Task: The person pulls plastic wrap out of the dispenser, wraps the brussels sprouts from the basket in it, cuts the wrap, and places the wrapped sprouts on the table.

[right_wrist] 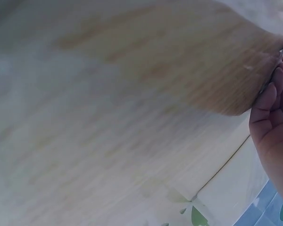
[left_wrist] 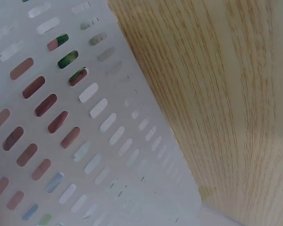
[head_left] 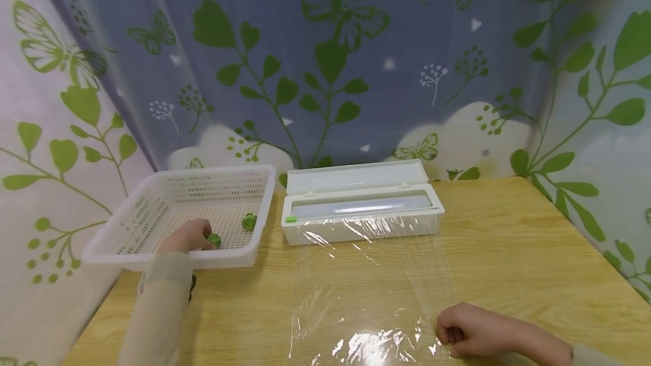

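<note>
Transparent film [head_left: 366, 298] lies spread on the worktop [head_left: 519, 253] between the two hands, its right edge at the right hand [head_left: 473, 329]. Fingers there are curled in; on my right wrist feed I see them pinching the film's edge against the thumb.

Left hand [head_left: 185, 237]: reaching into a white slotted basket [head_left: 229, 258], fingers curled round a small green item [head_left: 214, 240]. Its kind I cannot make out. On my left wrist feed, fingers and green show only through the slots.

Basket contents: the gripped piece, plus a second green item [head_left: 249, 221] on the basket floor, just right of the left hand and slightly farther off.

White box [head_left: 356, 233]: right of the left hand, ahead and leftward of the right. Lid [head_left: 356, 178] tipped back; pale roll [head_left: 361, 208] inside. Film runs from the box's front edge toward the person.
</note>
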